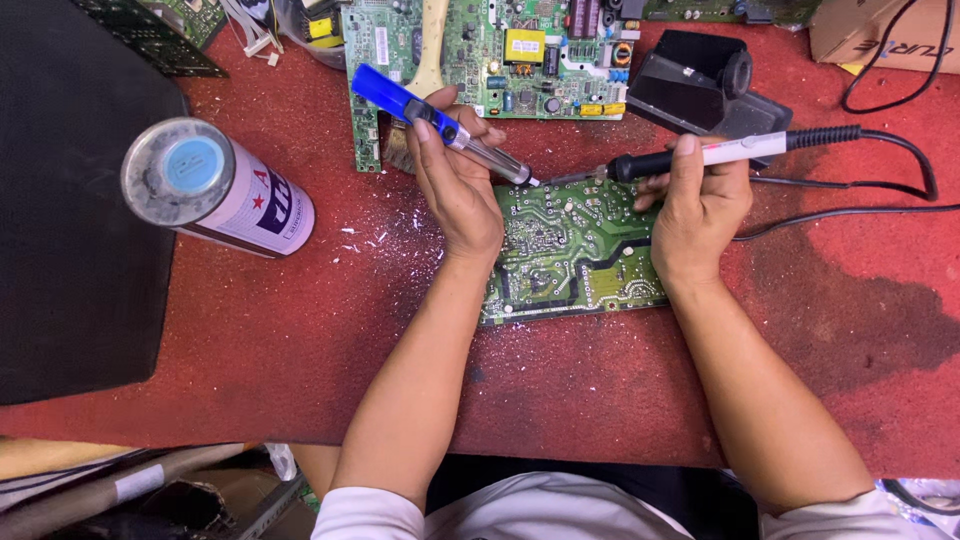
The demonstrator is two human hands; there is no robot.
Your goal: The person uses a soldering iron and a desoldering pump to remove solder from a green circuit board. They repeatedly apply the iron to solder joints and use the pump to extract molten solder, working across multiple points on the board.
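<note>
A green circuit board (570, 255) lies solder side up on the red mat (280, 330). My left hand (455, 180) grips a blue and clear desoldering pump (440, 122), its tip pointing down-right at the board's top edge. My right hand (700, 200) holds a soldering iron (730, 152) with a white and black handle. The iron's metal tip reaches left to the same spot, almost meeting the pump's tip.
A spray can (215, 188) lies on its side at the left, beside a black panel (70, 200). More green circuit boards (500, 45) lie at the back. A black iron stand (700, 85) and a cardboard box (880, 35) sit at the back right. Black cables (900, 160) run right.
</note>
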